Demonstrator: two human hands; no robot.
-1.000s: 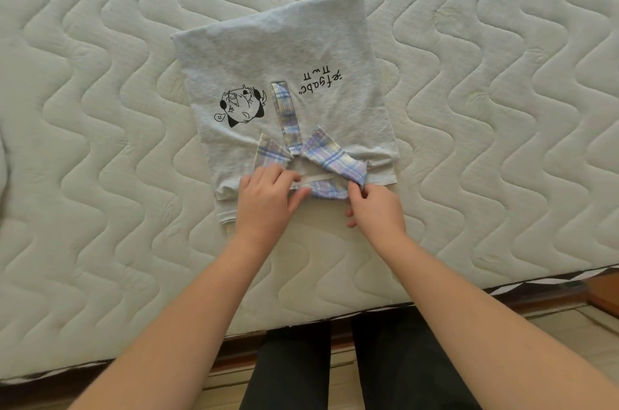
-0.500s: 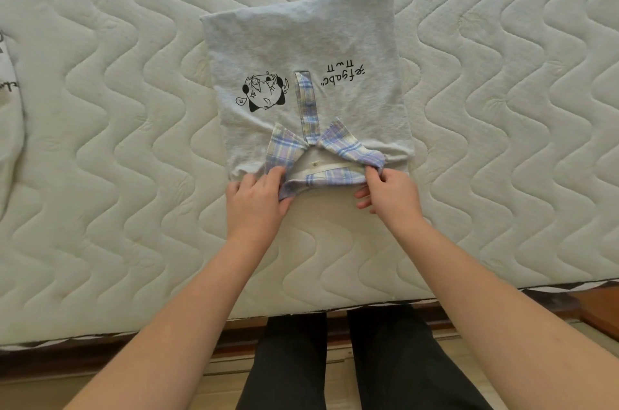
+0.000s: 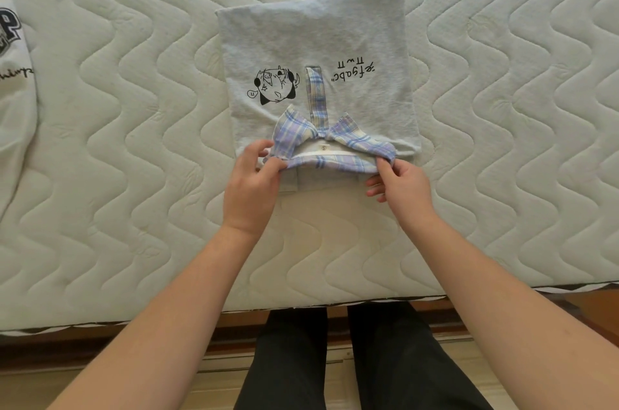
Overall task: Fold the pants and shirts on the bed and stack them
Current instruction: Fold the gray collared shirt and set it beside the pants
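Observation:
A light grey shirt (image 3: 318, 37), folded into a rectangle, lies flat on the mattress with its plaid blue-and-lilac collar (image 3: 331, 144) toward me. A black cartoon print and upside-down lettering show on its front. My left hand (image 3: 251, 181) pinches the left end of the collar. My right hand (image 3: 402, 185) pinches the collar's right end. Both hands hold the near edge slightly raised off the bed.
The quilted white mattress (image 3: 502, 175) fills the view; its front edge (image 3: 134, 322) runs across below my arms. A white garment with black lettering (image 3: 13, 81) lies at the far left. My dark trouser legs (image 3: 335, 359) stand on a wooden floor.
The view has shifted, bringing the white garment in at the left. My hands have spread to the two ends of the collar and lifted it a little.

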